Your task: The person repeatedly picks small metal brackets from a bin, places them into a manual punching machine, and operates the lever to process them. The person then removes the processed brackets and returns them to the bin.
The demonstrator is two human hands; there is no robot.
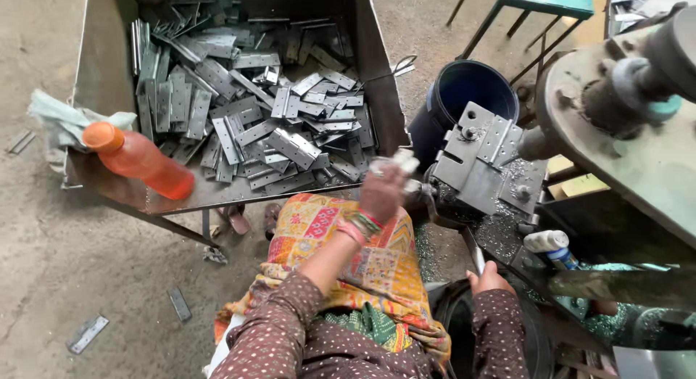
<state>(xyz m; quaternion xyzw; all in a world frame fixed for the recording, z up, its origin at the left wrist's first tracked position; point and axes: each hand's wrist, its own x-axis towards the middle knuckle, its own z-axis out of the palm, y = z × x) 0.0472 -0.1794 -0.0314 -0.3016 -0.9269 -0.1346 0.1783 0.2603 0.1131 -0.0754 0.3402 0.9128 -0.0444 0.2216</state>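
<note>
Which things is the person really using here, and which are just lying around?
In use:
- left hand, holding a small metal piece
- right hand, on a thin metal handle
- machine's metal plate
- tray of metal hinges, probably the supply

Just lying about:
- orange bottle
- pale cloth
- dark blue bucket
- small white bottle
- hinges on the floor

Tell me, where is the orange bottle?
The orange bottle lies on the left of the head view, on the front left rim of the metal tray, beside a pale cloth.
</note>
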